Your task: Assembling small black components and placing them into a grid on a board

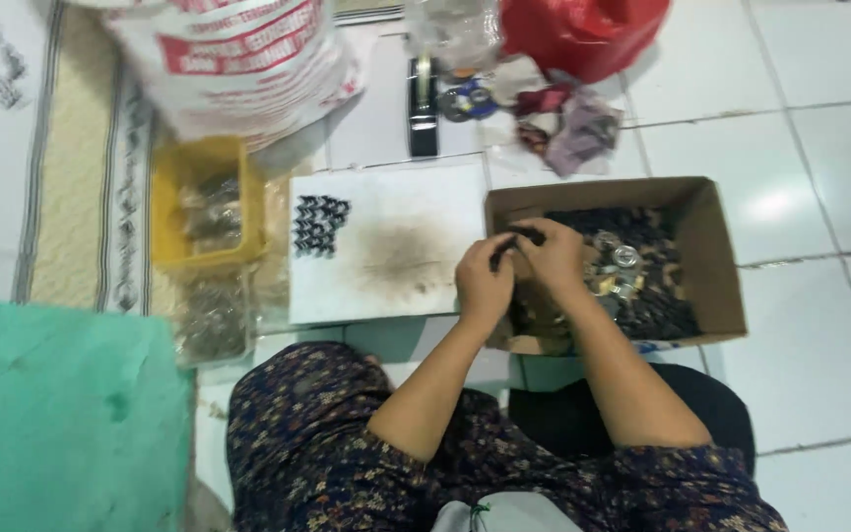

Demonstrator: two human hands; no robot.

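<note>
White floor tiles (819,325) carry everything here, with a patterned cream rug (81,158) along the far left and a green cushion (51,414) at the near left corner. A big white sack with red print (238,59) leans at the top, beside a red plastic bag (583,30). A brown cardboard box (716,256) sits to the right, filled with small dark pieces and a few clear bits. Left of it lies a white board (396,197), smudged dark in the middle, with rows of small dark pieces (319,225) set in its top left corner. A yellow tray (164,212) stands left of the board.

Both hands meet over the box's left edge. The left hand (485,281) and the right hand (552,254) pinch one small dark piece (522,236) between their fingertips, each grip clenched on it, just above the box.
</note>
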